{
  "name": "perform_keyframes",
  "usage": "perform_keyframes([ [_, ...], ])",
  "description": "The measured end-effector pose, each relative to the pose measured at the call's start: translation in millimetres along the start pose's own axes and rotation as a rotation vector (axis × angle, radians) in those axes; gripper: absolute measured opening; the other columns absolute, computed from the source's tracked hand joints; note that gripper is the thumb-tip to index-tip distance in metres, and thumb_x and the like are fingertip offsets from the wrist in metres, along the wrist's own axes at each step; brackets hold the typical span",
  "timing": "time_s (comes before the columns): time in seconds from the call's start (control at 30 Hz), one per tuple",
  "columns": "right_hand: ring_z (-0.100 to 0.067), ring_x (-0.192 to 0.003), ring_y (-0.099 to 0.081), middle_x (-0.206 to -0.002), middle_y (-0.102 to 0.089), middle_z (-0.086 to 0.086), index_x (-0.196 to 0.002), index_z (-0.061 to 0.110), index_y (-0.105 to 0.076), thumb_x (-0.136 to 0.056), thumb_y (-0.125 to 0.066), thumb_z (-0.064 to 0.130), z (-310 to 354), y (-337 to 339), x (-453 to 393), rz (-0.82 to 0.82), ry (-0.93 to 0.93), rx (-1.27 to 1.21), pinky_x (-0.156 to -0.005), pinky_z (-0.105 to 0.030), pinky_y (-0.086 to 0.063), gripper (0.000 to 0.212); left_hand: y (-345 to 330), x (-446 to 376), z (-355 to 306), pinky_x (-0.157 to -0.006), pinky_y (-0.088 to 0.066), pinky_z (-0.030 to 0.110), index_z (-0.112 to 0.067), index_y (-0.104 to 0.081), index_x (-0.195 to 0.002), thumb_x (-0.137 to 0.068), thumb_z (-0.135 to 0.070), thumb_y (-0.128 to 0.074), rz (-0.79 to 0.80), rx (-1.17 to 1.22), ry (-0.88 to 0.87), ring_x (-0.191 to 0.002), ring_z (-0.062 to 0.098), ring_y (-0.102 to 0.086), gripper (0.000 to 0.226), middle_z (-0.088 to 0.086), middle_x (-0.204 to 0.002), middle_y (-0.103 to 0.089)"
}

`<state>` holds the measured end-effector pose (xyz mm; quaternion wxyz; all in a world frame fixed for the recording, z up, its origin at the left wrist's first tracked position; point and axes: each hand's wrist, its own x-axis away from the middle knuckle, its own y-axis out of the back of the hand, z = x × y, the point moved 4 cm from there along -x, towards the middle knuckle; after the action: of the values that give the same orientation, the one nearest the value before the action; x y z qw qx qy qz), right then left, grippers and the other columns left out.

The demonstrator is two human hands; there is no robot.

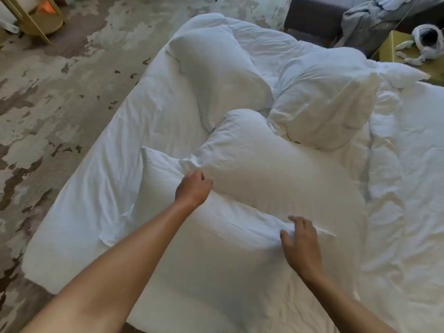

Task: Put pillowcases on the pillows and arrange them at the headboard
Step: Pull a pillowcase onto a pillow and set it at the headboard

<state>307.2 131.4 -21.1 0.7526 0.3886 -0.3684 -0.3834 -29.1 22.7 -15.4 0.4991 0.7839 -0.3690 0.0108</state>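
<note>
My left hand (pixel 193 188) pinches the pillowcase (pixel 240 219) edge | right hand (pixel 299 239) grips its hem | pillow (pixel 276 169) lies just beyond both, so I'm spreading the opening.

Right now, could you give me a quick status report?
Left hand grips pillowcase at near pillow. Right hand pinches its other edge. Two more pillows beyond; nothing blocking.

Both hands (pixel 193 188) (pixel 300 241) on the pillowcase (pixel 230 217) around the nearest pillow (pixel 276 169).
</note>
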Motion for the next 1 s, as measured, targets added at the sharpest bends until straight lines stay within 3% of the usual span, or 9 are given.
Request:
perform_keyframes([
  [0.07,-0.028,-0.148,-0.038,-0.162,-0.037,-0.007,-0.155,0.020,-0.043,-0.101,-0.062,0.038,19.0,-18.4,-25.7,0.067,-0.014,0.029,-0.118,-0.044,-0.039,0.060,2.1,-34.8,5.1,-0.093,-0.051,0.046,-0.012,-0.058,-0.123,-0.084,-0.058,-0.052,-0.040,-0.026,0.060,-0.115,0.032,-0.056,0.060,0.011,-0.126,-0.059],
  [0.17,-0.030,-0.159,-0.022,-0.173,-0.017,-0.010,-0.163,0.023,-0.030,-0.101,-0.062,0.041,36.5,-45.7,-52.1,0.178,-0.088,0.047,-0.125,-0.045,-0.030,0.073,-5.3,-76.5,16.4,-0.106,-0.044,0.048,-0.011,-0.041,-0.147,-0.075,-0.074,-0.056,0.008,-0.059,0.139,-0.135,0.033,-0.043,0.096,0.014,-0.144,-0.048],
  [0.33,-0.026,-0.163,-0.010,-0.177,-0.004,-0.006,-0.167,0.026,-0.020,-0.100,-0.062,0.042,25.4,-70.8,-54.8,0.177,-0.116,0.067,-0.127,-0.046,-0.026,0.081,-32.6,-114.1,38.5,-0.115,-0.033,0.048,-0.014,-0.040,-0.145,-0.065,-0.087,-0.055,0.044,-0.150,0.135,-0.140,0.030,-0.043,0.110,0.012,-0.146,-0.052],
  [0.5,-0.021,-0.163,-0.011,-0.177,-0.006,-0.001,-0.167,0.026,-0.023,-0.101,-0.060,0.040,9.0,-72.7,-53.5,0.189,-0.051,0.096,-0.127,-0.042,-0.028,0.077,-45.5,-126.7,38.1,-0.111,-0.034,0.048,-0.017,-0.054,-0.136,-0.061,-0.089,-0.051,0.065,-0.210,0.080,-0.129,0.027,-0.056,0.103,0.005,-0.132,-0.065],
  [0.6,-0.018,-0.163,-0.010,-0.177,-0.006,0.003,-0.166,0.029,-0.024,-0.101,-0.059,0.040,5.5,-72.5,-51.5,0.180,-0.049,0.085,-0.125,-0.042,-0.030,0.075,-49.8,-129.8,32.4,-0.102,-0.036,0.048,-0.016,-0.059,-0.120,-0.076,-0.079,-0.050,0.070,-0.279,0.001,-0.117,0.027,-0.063,0.078,0.003,-0.118,-0.070],
  [0.7,-0.017,-0.163,-0.009,-0.177,-0.007,0.004,-0.165,0.028,-0.026,-0.101,-0.057,0.041,3.0,-71.8,-45.7,0.196,-0.061,0.080,-0.126,-0.041,-0.028,0.072,-53.4,-126.3,19.2,-0.096,-0.036,0.046,-0.014,-0.060,-0.110,-0.093,-0.057,-0.043,0.062,-0.389,-0.122,-0.103,0.030,-0.065,0.050,0.006,-0.107,-0.072],
  [0.87,-0.021,-0.159,-0.026,-0.175,-0.018,-0.001,-0.164,0.023,-0.029,-0.103,-0.055,0.041,-6.1,-56.5,-26.5,0.243,-0.062,0.035,-0.124,-0.038,-0.029,0.069,-51.8,-98.4,-6.9,-0.086,-0.038,0.042,-0.011,-0.057,-0.098,-0.100,-0.038,-0.037,0.052,-0.384,-0.190,-0.080,0.029,-0.054,0.033,0.014,-0.097,-0.072],
  [1.0,-0.020,-0.149,-0.041,-0.165,-0.037,0.000,-0.163,0.021,-0.031,-0.103,-0.057,0.038,-17.9,-32.1,-2.2,0.238,-0.059,-0.052,-0.119,-0.035,-0.037,0.067,-31.3,-59.8,-44.8,-0.068,-0.043,0.037,-0.010,-0.057,-0.088,-0.095,-0.040,-0.053,0.015,-0.243,-0.280,-0.077,0.030,-0.059,0.031,0.011,-0.086,-0.067],
])
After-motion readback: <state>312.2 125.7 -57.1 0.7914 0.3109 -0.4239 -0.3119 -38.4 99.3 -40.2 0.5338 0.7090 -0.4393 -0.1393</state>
